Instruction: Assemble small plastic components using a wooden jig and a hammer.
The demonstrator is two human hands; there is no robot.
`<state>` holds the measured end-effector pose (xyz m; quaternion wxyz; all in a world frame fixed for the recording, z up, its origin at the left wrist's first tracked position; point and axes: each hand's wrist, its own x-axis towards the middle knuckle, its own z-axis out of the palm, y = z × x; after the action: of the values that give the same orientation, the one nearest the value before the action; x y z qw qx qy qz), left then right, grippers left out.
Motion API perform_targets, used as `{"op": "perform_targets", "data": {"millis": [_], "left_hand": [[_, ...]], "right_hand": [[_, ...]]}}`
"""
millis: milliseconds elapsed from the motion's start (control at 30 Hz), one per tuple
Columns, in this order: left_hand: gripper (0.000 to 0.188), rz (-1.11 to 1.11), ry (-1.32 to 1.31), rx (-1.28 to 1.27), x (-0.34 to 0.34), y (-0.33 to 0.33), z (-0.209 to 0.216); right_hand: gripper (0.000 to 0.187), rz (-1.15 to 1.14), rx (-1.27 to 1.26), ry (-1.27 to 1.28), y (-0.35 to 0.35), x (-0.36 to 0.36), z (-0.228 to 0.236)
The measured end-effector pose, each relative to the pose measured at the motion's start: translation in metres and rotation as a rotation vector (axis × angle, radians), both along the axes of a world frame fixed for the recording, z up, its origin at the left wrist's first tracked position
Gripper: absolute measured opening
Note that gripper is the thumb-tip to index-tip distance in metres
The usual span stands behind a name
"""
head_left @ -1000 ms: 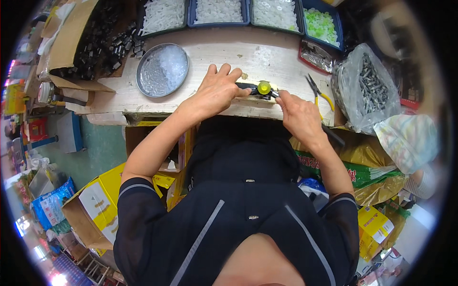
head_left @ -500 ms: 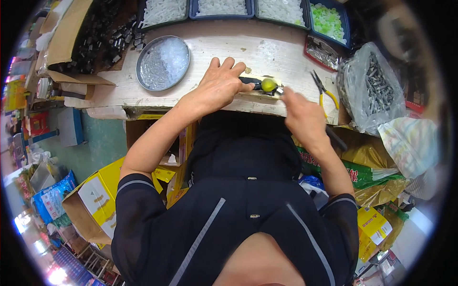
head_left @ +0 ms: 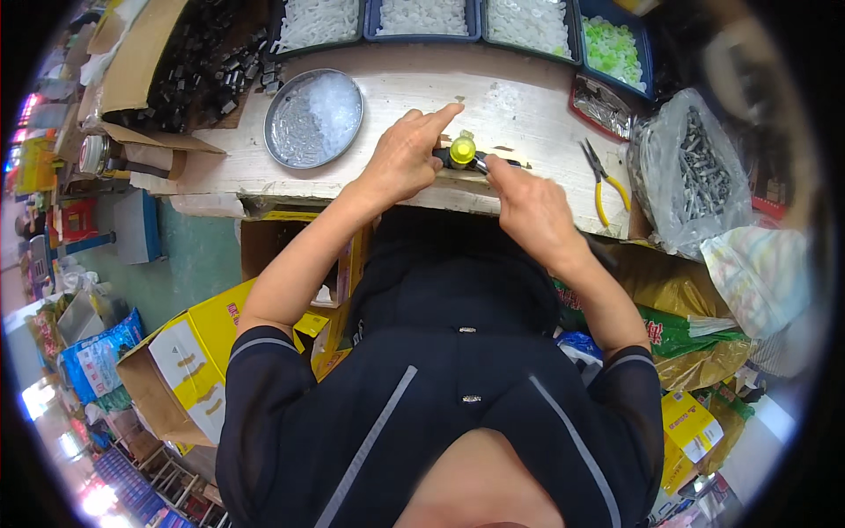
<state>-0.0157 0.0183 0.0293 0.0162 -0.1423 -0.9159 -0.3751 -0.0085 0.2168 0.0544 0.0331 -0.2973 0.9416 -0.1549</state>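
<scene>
At the near edge of the bench, a round translucent yellow-green piece [head_left: 462,150] sits on a small black part [head_left: 443,158]. My left hand [head_left: 407,157] is closed at the left end of that black part, its index finger stretched out above. From the right, my right hand [head_left: 533,207] pinches a small part with a shiny metal end [head_left: 481,164] against the yellow-green piece. My fingers hide most of both small parts. Further left lies a round metal dish [head_left: 314,119] with clear and whitish small pieces.
Blue trays [head_left: 423,38] of white and green pieces line the back. Yellow-handled pliers [head_left: 606,183] lie right, beside a plastic bag of metal parts [head_left: 691,167] and a red tray [head_left: 602,107]. A cardboard box of black parts [head_left: 141,62] stands left.
My right hand has come left and closer to my left hand. The yellow-green piece has shifted left and stands nearer my left fingers. The view has shifted slightly.
</scene>
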Motion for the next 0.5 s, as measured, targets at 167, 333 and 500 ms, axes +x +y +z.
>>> {"op": "perform_targets", "data": {"millis": [167, 333, 500], "left_hand": [[0.083, 0.125, 0.088, 0.186, 0.013, 0.002, -0.01], [0.087, 0.257, 0.279, 0.055, 0.027, 0.006, -0.021], [0.084, 0.397, 0.284, 0.153, 0.036, 0.0, -0.026]], "right_hand": [[0.015, -0.063, -0.088, -0.112, -0.008, -0.022, 0.016], [0.016, -0.03, 0.068, -0.237, -0.021, -0.046, 0.023], [0.014, 0.053, -0.074, -0.157, -0.038, -0.03, 0.014]]}}
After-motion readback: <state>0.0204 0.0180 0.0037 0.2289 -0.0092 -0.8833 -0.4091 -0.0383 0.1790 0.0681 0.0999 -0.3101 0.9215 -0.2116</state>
